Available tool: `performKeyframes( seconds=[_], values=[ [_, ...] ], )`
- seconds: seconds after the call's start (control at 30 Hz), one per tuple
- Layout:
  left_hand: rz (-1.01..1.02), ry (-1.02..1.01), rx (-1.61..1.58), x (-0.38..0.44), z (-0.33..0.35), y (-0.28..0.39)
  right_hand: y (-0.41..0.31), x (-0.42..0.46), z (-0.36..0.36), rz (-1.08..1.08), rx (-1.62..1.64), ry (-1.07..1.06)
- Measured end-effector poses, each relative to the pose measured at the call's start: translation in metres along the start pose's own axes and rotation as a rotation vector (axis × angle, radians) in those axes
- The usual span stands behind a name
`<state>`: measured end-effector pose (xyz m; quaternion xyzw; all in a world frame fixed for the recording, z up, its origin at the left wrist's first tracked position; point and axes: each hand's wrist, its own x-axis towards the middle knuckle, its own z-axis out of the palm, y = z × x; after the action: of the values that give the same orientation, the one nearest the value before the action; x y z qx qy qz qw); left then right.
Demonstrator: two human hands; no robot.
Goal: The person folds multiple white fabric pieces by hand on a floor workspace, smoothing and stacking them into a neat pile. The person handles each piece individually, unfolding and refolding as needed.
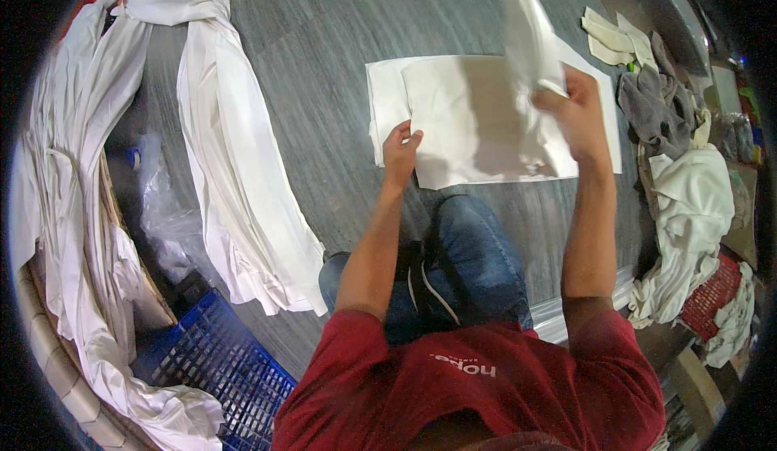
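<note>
White fabric pieces lie flat and overlapping on a grey wood-grain surface in front of me. My left hand pinches the left edge of the upper piece between thumb and fingers. Above the right part of these pieces, my right hand grips a raised white cloth, which is blurred and casts a shadow on the fabric below. The lower end of the raised cloth, near my right wrist, is crumpled, and I cannot tell where it ends.
Long white cloths drape at the left, beside clear plastic film and a blue plastic basket. At the right edge lie cream scraps, a grey cloth, a white cloth heap and a red plastic basket.
</note>
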<state>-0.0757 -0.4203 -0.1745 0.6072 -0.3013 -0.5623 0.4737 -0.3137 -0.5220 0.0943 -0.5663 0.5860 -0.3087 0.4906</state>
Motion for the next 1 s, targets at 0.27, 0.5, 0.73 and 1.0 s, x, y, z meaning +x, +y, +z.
performKeyframes(
  seconds=[0.27,0.5,0.73,1.0],
  values=[
    [-0.378,0.023,-1.109,-0.037,-0.015,0.060,-0.016,0.012,0.223,-0.136,-0.075,-0.371],
    [0.181,0.026,-0.371,-0.028,-0.079,-0.069,0.099,-0.007,0.180,0.002,0.028,-0.019],
    [-0.333,0.007,-1.236,-0.072,-0.056,-0.022,0.301,-0.038,-0.109,0.335,-1.005,0.684],
    [-0.662,0.660,-0.655,-0.126,-0.131,-0.076,0.335,-0.031,-0.237,0.491,-0.511,0.316]
  ],
)
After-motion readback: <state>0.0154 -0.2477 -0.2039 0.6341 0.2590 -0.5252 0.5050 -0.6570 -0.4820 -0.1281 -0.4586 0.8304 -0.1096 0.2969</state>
